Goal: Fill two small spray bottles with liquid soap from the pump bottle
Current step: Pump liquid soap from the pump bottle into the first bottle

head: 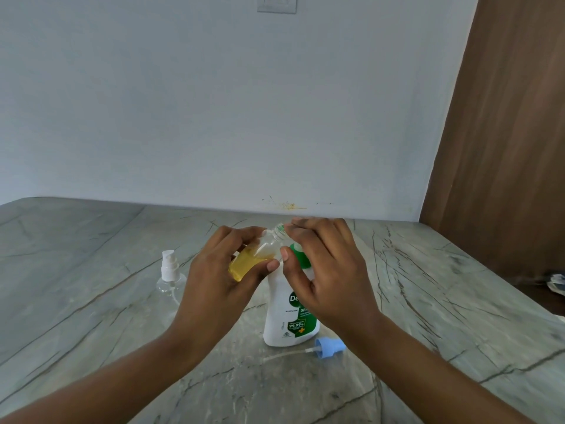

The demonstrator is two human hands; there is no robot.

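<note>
Pump bottle (290,319): pump top mostly hidden behind right hand (324,270), only a green bit shows. Label half covered, small print too small to read. Can't tell whether right hand presses the pump, grips it, or touches the small bottle (260,252). Small bottle's base and far side hidden inside left hand (211,286). Blue spray cap (328,345) partly behind right wrist, its tube faint. Second spray bottle (169,276): clear body blurry, contents unclear. Switch plate (276,4) cut by top edge. Dark object (555,284) at right edge cut off, blurred, unidentifiable. Both forearms and bench (91,301) cut by picture edges.
</note>
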